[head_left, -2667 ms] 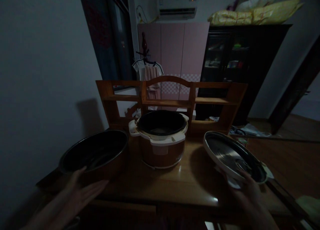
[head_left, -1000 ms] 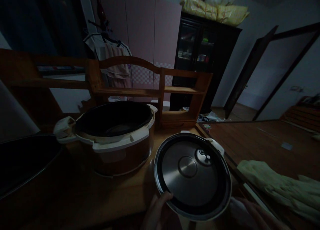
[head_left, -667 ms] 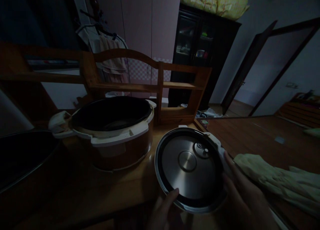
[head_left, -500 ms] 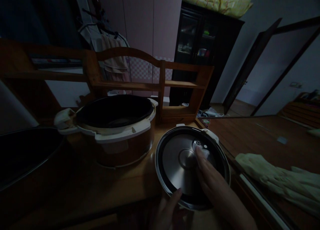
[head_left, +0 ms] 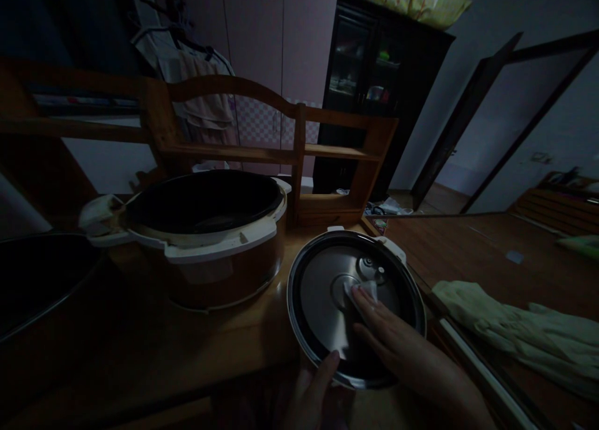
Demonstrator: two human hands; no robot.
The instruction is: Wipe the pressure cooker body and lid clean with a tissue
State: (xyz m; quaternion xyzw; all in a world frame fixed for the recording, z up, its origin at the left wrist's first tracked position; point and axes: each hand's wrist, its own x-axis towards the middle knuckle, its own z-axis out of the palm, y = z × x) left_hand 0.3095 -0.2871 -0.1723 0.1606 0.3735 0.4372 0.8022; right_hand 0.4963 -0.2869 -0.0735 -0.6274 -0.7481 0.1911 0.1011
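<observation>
A round cooker lid (head_left: 318, 299) lies with its metal inner side up, tilted toward me. My left hand (head_left: 312, 389) grips its near edge, thumb on the rim and the other fingers hidden beneath. Under the fingertips of my right hand (head_left: 386, 333) a white wipe (head_left: 369, 289) is pressed on the metal near the lid's central ring. To the left stands the brown and white pressure cooker (head_left: 210, 268), without a lid, its dark inside showing. A dark pot (head_left: 42, 293) is partly in view at the far left.
A wooden shelf frame (head_left: 234, 149) rises along the table's (head_left: 243, 336) back. Pale green cloth (head_left: 510, 330) lies on the wooden surface (head_left: 458, 249) to the right. Farther back are a dark cabinet (head_left: 365, 93) and a doorway.
My right hand has slid the wipe from beside the valve down and left toward the lid's centre. My left hand keeps its hold on the rim. The view has shifted slightly.
</observation>
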